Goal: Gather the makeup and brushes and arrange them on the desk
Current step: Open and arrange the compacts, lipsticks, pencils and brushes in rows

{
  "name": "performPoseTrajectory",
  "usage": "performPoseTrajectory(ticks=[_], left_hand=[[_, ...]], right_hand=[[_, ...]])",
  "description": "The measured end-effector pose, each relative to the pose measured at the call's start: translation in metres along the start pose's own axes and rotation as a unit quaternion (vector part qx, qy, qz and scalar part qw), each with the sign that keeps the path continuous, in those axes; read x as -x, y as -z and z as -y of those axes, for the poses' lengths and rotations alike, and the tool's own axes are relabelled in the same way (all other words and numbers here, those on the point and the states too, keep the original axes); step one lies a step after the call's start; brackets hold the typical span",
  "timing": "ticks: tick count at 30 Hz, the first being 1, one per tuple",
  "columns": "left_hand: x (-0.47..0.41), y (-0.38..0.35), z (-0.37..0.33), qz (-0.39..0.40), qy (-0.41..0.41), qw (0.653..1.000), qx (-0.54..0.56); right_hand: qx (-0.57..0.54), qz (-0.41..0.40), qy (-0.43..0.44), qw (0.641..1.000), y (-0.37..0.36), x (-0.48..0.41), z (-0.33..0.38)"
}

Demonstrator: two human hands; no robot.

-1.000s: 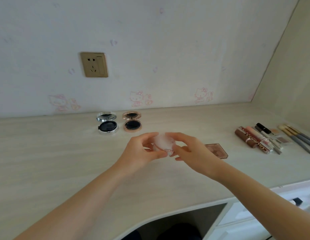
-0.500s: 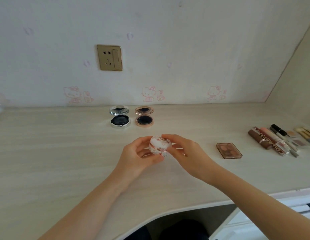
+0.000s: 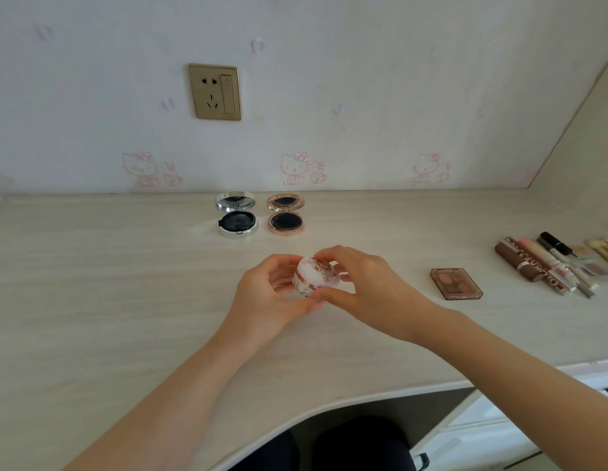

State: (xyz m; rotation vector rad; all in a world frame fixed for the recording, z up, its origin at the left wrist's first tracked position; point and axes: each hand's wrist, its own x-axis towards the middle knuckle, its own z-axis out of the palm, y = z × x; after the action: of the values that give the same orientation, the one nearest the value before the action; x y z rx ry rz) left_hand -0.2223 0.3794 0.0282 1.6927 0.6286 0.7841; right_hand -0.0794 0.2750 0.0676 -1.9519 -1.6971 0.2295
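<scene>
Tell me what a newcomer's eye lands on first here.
At mid-desk, the left hand and right hand both grip a round floral compact. Behind it, near the wall, a silver compact and a rose-gold compact lie open side by side. To the right lie a brown eyeshadow palette and a row of makeup tubes.

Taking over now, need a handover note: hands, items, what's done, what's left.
Left hand and right hand: both hold the floral compact, which looks closed, over mid-desk.
Done: silver compact and gold compact lie open side by side near the wall. The palette, tubes and brushes are lined up on the right.
Left: probably set the floral compact beside the other two.
</scene>
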Motion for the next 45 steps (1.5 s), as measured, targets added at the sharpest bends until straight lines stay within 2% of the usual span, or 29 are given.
performPoseTrajectory(ticks=[4, 11, 22, 30, 35, 45], left_hand=[[-0.002, 0.001, 0.003, 0.003, 0.001, 1.0, -0.002], [-0.005, 0.003, 0.007, 0.015, -0.013, 1.0, -0.022], [0.002, -0.002, 0.011, 0.062, -0.034, 0.969, -0.238], [-0.002, -0.001, 0.018, 0.036, -0.04, 0.971, -0.233], [-0.004, -0.001, 0.021, 0.021, -0.042, 0.972, -0.231], [-0.005, -0.001, 0.024, 0.026, -0.048, 0.97, -0.238]], right_hand=[[0.064, 0.012, 0.035, 0.997, 0.0, 0.001, -0.001], [0.064, 0.014, 0.042, 0.997, 0.0, -0.002, -0.001], [0.079, 0.046, 0.037, 0.995, -0.001, -0.001, -0.007], [0.102, 0.023, 0.027, 0.994, -0.006, -0.002, -0.01], [0.112, 0.037, 0.018, 0.993, -0.003, -0.005, -0.01], [0.071, 0.052, -0.023, 0.996, 0.006, -0.021, -0.012]])
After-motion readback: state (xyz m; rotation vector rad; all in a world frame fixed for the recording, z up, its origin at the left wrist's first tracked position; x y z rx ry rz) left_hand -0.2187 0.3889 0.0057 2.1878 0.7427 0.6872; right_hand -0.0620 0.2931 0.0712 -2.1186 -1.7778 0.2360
